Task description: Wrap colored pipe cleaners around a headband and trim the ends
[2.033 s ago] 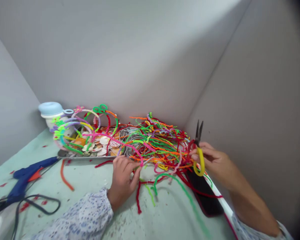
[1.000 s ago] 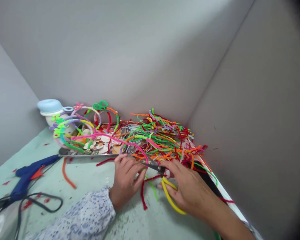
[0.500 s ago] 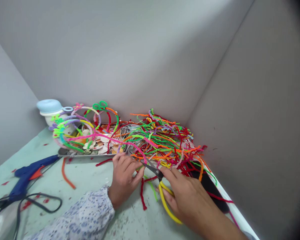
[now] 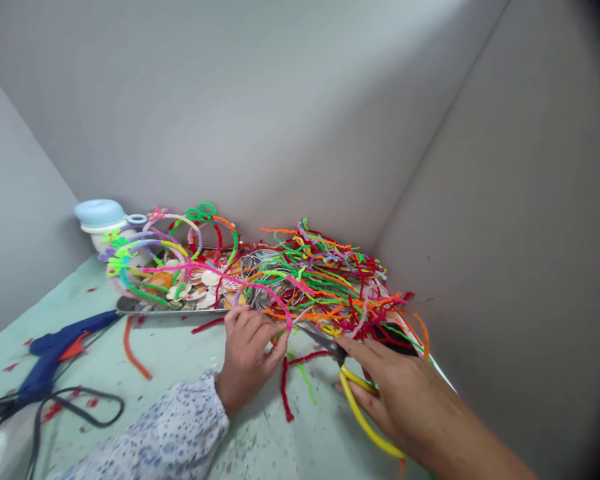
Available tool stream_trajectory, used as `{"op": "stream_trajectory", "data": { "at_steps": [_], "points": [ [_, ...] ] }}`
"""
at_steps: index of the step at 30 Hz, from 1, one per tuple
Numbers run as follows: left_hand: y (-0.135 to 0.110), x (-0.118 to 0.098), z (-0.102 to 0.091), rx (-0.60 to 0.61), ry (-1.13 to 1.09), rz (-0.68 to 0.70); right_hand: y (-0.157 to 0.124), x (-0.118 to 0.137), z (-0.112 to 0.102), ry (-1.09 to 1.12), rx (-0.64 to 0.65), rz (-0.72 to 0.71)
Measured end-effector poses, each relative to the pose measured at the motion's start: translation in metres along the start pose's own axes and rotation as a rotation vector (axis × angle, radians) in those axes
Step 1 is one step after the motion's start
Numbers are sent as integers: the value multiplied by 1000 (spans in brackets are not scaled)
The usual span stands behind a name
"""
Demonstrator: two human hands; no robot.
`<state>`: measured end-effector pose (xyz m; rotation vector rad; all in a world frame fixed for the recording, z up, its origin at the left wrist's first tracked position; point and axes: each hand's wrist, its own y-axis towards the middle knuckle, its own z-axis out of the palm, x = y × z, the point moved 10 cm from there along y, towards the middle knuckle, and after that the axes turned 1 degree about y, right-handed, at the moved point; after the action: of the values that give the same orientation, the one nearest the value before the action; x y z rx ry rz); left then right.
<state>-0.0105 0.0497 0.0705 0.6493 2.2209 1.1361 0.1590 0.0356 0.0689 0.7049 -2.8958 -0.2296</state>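
The left sleeve [image 4: 180,427], loose and white with a small blue speckled print, ended at the wrist; the left hand [image 4: 247,360] and right hand [image 4: 405,393] were bare.

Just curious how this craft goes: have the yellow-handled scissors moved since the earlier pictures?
Yes. The yellow-handled scissors, held in the right hand, have moved down and left since the first picture, toward the blue glue gun, which stayed put.

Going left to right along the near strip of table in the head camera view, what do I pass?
Blue glue gun → orange pipe cleaner → left hand → yellow-handled scissors → right hand
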Motion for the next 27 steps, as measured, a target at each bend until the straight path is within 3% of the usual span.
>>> {"op": "stream_trajectory", "data": {
  "at_steps": [6,14,20,27],
  "points": [
    [1,0,2,3,1,0,2,7,7,13,44,-19],
    [-2,-1,3,13,4,10,2,8,6,-35,-31,-24],
    [-1,-1,4,18,-4,7,2,7,11,-12,-15,-10],
    [0,-2,2,19,-2,18,5,8,14,132,91,20]
  ]
}}
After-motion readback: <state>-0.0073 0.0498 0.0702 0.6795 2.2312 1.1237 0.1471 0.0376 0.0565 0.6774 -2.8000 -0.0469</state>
